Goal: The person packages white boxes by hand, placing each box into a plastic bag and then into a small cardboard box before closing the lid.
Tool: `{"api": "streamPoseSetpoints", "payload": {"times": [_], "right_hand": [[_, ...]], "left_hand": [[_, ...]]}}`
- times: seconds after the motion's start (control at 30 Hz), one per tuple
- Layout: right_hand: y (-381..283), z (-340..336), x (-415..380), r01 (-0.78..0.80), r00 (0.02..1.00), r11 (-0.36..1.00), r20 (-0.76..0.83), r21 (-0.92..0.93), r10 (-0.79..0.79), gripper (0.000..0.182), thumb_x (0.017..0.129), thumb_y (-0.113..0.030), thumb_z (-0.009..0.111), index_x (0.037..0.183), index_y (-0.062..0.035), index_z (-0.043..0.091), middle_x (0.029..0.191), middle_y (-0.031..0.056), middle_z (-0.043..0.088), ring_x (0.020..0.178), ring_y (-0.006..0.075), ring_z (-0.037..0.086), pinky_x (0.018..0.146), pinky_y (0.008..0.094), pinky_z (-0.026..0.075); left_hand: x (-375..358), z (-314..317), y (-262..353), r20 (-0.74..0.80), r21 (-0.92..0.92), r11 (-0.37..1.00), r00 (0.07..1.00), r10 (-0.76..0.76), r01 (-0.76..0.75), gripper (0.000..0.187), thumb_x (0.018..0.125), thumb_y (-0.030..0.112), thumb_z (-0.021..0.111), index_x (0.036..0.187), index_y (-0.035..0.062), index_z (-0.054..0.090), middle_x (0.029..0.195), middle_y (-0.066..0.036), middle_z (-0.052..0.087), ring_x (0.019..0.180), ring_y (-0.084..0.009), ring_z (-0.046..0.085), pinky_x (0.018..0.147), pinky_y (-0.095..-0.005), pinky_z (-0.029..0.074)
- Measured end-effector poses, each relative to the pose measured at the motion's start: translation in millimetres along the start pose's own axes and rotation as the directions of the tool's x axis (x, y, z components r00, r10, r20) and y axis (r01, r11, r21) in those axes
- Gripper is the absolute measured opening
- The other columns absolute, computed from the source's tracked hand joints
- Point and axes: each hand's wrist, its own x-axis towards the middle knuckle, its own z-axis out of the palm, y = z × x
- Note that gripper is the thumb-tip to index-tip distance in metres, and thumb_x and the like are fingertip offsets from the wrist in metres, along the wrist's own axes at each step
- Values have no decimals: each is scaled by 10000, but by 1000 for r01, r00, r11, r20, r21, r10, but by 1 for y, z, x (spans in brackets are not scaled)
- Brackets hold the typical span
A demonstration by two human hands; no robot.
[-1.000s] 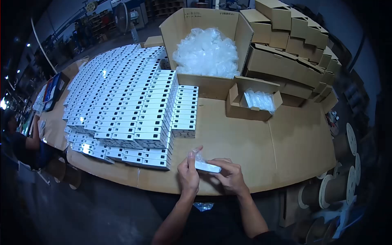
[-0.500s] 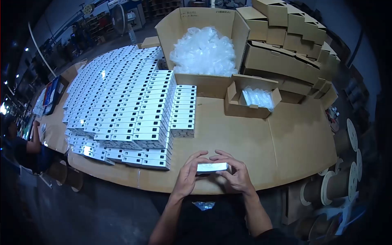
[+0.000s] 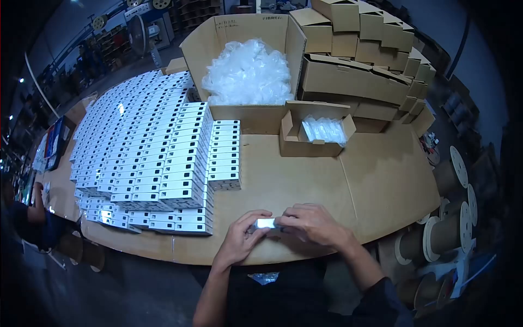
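A small flat white box (image 3: 266, 223) is held between my two hands above the table's front edge. My left hand (image 3: 242, 240) grips its left end, fingers behind and thumb in front. Over its right end lies my right hand (image 3: 313, 224), back of the hand upward and fingers closed at the box; those fingers hide much of that end. Left of my hands rise stacked white boxes (image 3: 180, 163) with dark square marks on their ends. A smaller stack (image 3: 224, 155) of similar boxes stands against their right side.
Clear plastic bags (image 3: 250, 73) fill a large open carton (image 3: 294, 54) at the back. A small carton (image 3: 308, 148) holds plastic-wrapped items (image 3: 324, 129). Brown cartons (image 3: 354, 79) are piled behind it at right. Cable spools (image 3: 449, 234) stand right of the table; another person (image 3: 32, 212) is at far left.
My right hand has turned palm down over the box's right end, covering more of it. The box's visible part looks shorter. The whole view has shifted, with the stacks now further left.
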Motion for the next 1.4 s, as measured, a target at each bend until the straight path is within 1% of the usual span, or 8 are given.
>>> {"api": "streamPoseSetpoints", "payload": {"times": [0.07, 0.2, 0.3, 0.43, 0.8, 1.03, 1.2, 1.4], "right_hand": [[16, -9, 3, 28, 999, 999, 46, 31, -30, 293, 862, -54, 711, 1134, -152, 663, 953, 76, 642, 816, 311, 667, 674, 417, 557], [54, -34, 12, -73, 952, 994, -292, 78, 93, 245, 831, 6, 754, 1050, -72, 678, 915, 100, 675, 770, 271, 692, 627, 364, 561], [82, -55, 26, -278, 732, 953, -615, 121, 292, 163, 848, -17, 781, 973, -13, 676, 847, 107, 671, 653, 193, 663, 580, 307, 538], [127, -41, 57, -351, 480, 931, -834, 102, 272, 163, 872, -48, 768, 976, -6, 649, 815, 112, 651, 622, 228, 616, 579, 351, 512], [183, 2, 84, -546, 609, 834, -721, -78, 331, 176, 852, -74, 755, 957, 11, 642, 912, 224, 664, 812, 429, 691, 698, 515, 557], [193, 8, 95, -712, 631, 671, -606, -206, 484, 149, 853, -120, 753, 914, 9, 711, 981, 230, 655, 856, 431, 707, 747, 504, 590], [170, -9, 85, -753, 604, 653, -481, -84, 635, 229, 934, -179, 685, 1082, -29, 773, 1200, 219, 655, 1014, 432, 691, 874, 526, 570], [145, 5, 61, -454, 668, 891, -663, -3, 337, 351, 952, -65, 580, 1299, -14, 607, 1319, 223, 600, 1240, 411, 569, 1041, 488, 479]], "left_hand": [[11, -5, -3, 73, 84, 991, 992, -107, 101, 427, 1007, 90, 668, 1401, -31, 556, 1427, -121, 567, 1205, -196, 619, 957, -295, 561], [45, 7, 8, -122, 83, 993, 990, -75, 85, 727, 1010, 193, 666, 1602, 23, 280, 1552, -234, 447, 1422, -318, 477, 1092, -412, 482], [81, 7, -8, -99, 458, 885, 985, 142, -81, 700, 1027, 240, 625, 1600, 21, 288, 1566, -268, 410, 1427, -388, 459, 1151, -444, 419], [130, 25, -7, -22, 661, 751, 999, 36, -13, 699, 1018, 267, 610, 1621, 118, 289, 1475, -270, 474, 1351, -452, 496, 1140, -476, 423], [181, 43, -31, -34, 862, 506, 997, 64, -3, 877, 939, 278, 695, 1645, 91, 207, 1295, -259, 595, 1087, -435, 656, 903, -542, 561], [182, 43, -39, -50, 907, 421, 991, 124, -6, 909, 892, 278, 741, 1635, 101, 248, 1206, -194, 642, 981, -381, 690, 793, -515, 585], [167, 37, -35, -41, 876, 479, 979, 199, -61, 869, 888, 215, 738, 1615, 82, 283, 1260, -202, 611, 1039, -389, 653, 897, -504, 540], [88, 6, -20, -127, 828, 523, 841, 526, -202, 552, 842, 55, 718, 1356, 5, 524, 1275, -195, 570, 1213, -385, 543, 1073, -490, 429]]}}
